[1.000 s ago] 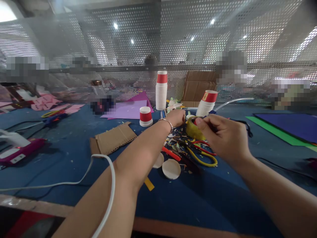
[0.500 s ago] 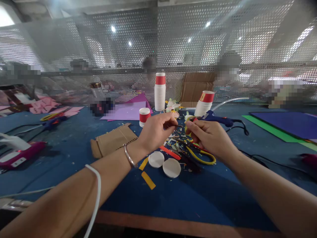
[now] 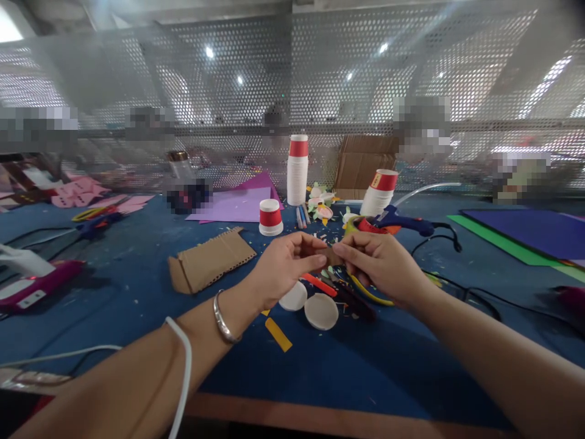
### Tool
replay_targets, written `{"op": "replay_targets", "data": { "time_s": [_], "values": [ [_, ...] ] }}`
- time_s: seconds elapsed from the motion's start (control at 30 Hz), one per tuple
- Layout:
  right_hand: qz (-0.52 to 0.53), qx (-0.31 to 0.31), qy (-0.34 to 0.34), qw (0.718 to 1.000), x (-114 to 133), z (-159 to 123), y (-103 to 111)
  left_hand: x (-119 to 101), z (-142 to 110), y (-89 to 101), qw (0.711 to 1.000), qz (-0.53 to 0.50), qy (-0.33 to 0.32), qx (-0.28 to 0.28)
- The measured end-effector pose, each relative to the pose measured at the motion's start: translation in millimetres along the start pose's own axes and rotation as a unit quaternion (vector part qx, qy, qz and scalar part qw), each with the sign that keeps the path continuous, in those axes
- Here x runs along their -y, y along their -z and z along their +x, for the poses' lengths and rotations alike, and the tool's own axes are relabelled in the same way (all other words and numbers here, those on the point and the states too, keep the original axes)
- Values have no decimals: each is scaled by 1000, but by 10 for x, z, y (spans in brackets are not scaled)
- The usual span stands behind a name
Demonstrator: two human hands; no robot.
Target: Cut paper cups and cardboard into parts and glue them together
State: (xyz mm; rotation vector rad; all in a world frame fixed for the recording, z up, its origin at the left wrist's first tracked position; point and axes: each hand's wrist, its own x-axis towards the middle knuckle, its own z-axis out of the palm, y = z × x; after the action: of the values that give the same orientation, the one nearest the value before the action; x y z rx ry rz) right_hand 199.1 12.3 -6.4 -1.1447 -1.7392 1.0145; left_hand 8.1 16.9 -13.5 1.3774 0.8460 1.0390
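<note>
Between my two hands is a small brown piece of cardboard (image 3: 333, 256), pinched from both sides by thumbs and fingers. My left hand (image 3: 290, 265), with a silver bangle at the wrist, grips its left end. My right hand (image 3: 386, 262) grips the right end. Beneath them lie scissors with yellow handles (image 3: 372, 297), partly hidden by my right hand. Also below are an orange-red strip (image 3: 320, 285), paper scraps and two white discs, the nearer disc (image 3: 321, 311) fully in sight. A yellow strip (image 3: 278, 335) lies closer to me.
A corrugated cardboard piece (image 3: 212, 259) lies left, with a red-and-white cup (image 3: 270, 217) behind it. Stacked paper cups (image 3: 297, 171) stand at the back. A blue glue gun (image 3: 402, 221) with its cord is at right, near coloured sheets (image 3: 521, 231). A white cable (image 3: 183, 378) crosses my left forearm.
Both hands have come closer together and slightly lower. The small cardboard piece now shows its flat face between them; before, only a thin dark edge showed at my left fingertips.
</note>
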Motion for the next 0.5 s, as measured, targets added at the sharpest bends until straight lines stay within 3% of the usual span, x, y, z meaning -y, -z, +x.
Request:
{"op": "replay_targets", "data": {
  "time_s": [0.13, 0.3, 0.5],
  "values": [
    [-71, 7, 35, 997, -13, -8, -19, 25, 16, 27, 999, -26, 7, -18],
    [-157, -46, 119, 979, -33, -52, -42, -27, 10, 50, 999, -12, -15, -42],
    [-235, -34, 171, 956, -51, -78, -69, -46, -22, 75, 999, 2, -11, -46]
  ]
}}
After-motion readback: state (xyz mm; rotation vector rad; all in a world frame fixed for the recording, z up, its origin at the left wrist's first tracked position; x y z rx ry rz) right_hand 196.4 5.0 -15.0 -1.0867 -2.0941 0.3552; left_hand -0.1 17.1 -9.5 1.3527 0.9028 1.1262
